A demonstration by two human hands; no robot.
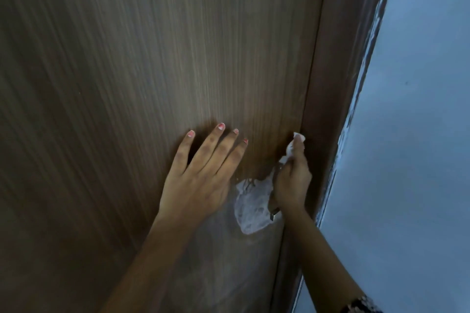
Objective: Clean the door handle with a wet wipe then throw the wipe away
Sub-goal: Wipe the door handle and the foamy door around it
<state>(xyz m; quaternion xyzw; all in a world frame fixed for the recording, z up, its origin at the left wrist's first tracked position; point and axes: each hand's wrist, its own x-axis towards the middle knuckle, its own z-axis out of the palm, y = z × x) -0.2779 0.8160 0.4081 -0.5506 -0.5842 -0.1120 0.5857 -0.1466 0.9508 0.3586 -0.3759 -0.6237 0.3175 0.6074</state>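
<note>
A brown wood-grain door (127, 71) fills most of the view. My left hand (203, 173) lies flat against it, fingers straight and spread. To its right, my right hand (292, 183) grips a white wet wipe (251, 208) wrapped around the door handle (274, 213). Only a small dark metal end of the handle shows below my right hand; the rest is hidden by the wipe and my fingers. A corner of the wipe sticks out above my fingertips, and a larger loose part hangs down to the left of the hand.
The brown door frame (338, 58) runs down the right side of the door, right beside my right hand. Beyond it is a pale blue-grey wall (412, 134). A patterned band (361, 305) sits on my right wrist.
</note>
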